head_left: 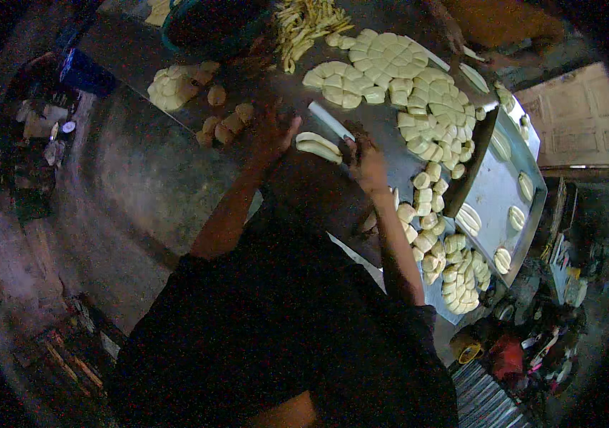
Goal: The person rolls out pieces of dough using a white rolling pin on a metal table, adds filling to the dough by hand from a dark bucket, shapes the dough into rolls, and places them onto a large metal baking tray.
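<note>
A short white rod [331, 120] is in my right hand [368, 162], whose fingers wrap round its lower end. Just below the rod lies an elongated piece of pale dough [318, 147] with a lengthwise groove, on the dark work table [276, 89]. My left hand [273, 135] is beside the left end of that dough, thumb apart from the fingers and nothing seen in it. Its fingers are partly lost in shadow. Many cut dough pieces [436, 107] crowd the table beyond and to the right of my right hand.
Browner dough lumps [226, 127] lie left, near a pale dough mound [172, 87]. Dough strips [303, 28] and a dark green-rimmed basin [204, 25] are at the far side. A metal tray [493, 189] holds grooved dough pieces. Another person's hand [486, 58] works at far right.
</note>
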`<state>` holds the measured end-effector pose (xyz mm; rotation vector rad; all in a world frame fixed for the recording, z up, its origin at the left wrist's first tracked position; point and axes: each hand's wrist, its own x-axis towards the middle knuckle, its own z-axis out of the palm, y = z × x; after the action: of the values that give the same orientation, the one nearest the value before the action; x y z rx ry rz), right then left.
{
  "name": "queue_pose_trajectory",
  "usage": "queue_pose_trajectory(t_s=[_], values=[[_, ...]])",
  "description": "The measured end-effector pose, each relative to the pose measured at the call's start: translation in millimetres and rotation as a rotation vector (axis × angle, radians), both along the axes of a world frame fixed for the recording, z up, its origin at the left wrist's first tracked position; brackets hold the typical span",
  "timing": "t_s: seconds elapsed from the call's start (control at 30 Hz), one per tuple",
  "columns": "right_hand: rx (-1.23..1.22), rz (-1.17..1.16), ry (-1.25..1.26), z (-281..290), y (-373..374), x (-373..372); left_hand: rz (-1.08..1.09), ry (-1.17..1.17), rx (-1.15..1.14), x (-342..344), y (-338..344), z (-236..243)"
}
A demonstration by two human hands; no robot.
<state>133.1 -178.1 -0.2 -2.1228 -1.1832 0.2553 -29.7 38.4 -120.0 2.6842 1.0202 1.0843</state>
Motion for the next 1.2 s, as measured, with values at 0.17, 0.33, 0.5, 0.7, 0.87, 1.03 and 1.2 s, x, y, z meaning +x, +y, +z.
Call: queue_pose_trajectory(t_s=[0.17,0.33,0.5,0.7,0.87,1.03,1.2], values=[[-0.226,0.437,-0.254,6.8,25.5,25.8,-0.309,0.049,-0.103,-24.6,-15.4,25.9],[-0.248,0.731,-0.087,20.1,47.1,31.8,-0.285,0.235,-0.087,-43.0,-37.6,31.2],[-0.474,0.529,-0.957,32.0,108.9,13.5,-0.167,0.393,0.121,-32.2,-41.5,33.6],[-0.288,0.192,-0.731,-14.8,159.7,41.6,-0.327,0.332,0.006,0.2,7.1,46.1],[-0.307,0.308,-0.600,39.7,113.6,17.2,-0.657,0.325,-0.059,-1.6,24.8,44.7],[-0.347,0.258,0.135,45.9,27.3,-10.4,-0.939,0.353,-0.095,19.8,18.7,37.7],[-0.374,-0.121,-0.223,-22.1,20.6,-9.5,-0.819,0.060,0.037,51.0,29.3,82.1]])
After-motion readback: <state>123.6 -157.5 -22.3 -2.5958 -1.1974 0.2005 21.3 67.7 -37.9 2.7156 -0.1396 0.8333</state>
